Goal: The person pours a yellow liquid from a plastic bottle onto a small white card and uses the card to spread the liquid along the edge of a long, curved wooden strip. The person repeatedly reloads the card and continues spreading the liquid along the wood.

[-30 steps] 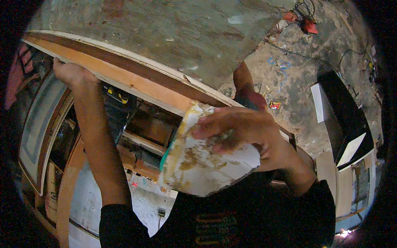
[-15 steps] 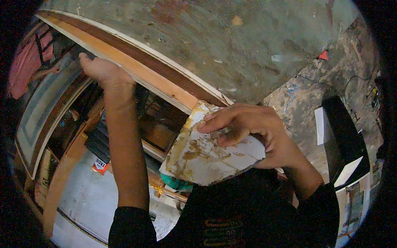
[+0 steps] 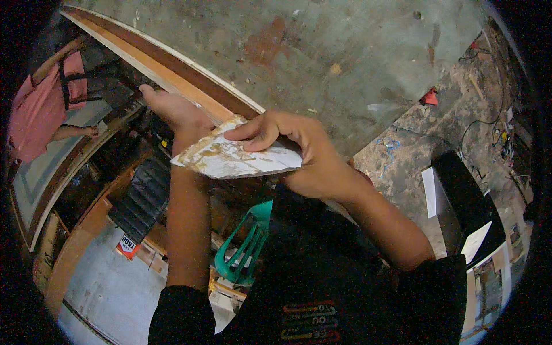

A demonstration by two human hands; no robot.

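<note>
My right hand pinches a flat, stiff white piece with a pointed end, its face smeared with brownish-yellow residue. The piece's upper corner meets the orange-brown edge strip of a large greenish-grey panel. Beside that edge, my left hand is held with one digit stretched out; its remaining fingers are partly hidden, and I see nothing held in it. The white piece passes in front of my left wrist.
At the far left is a person in a pink top, beside another framed panel. A green plastic chair and a ribbed black object are below my arms. A black box with white sheets stands at the right.
My right hand and the white piece have moved up and left along the panel edge, closer to my left hand. More of the green chair and the person in pink shows.
</note>
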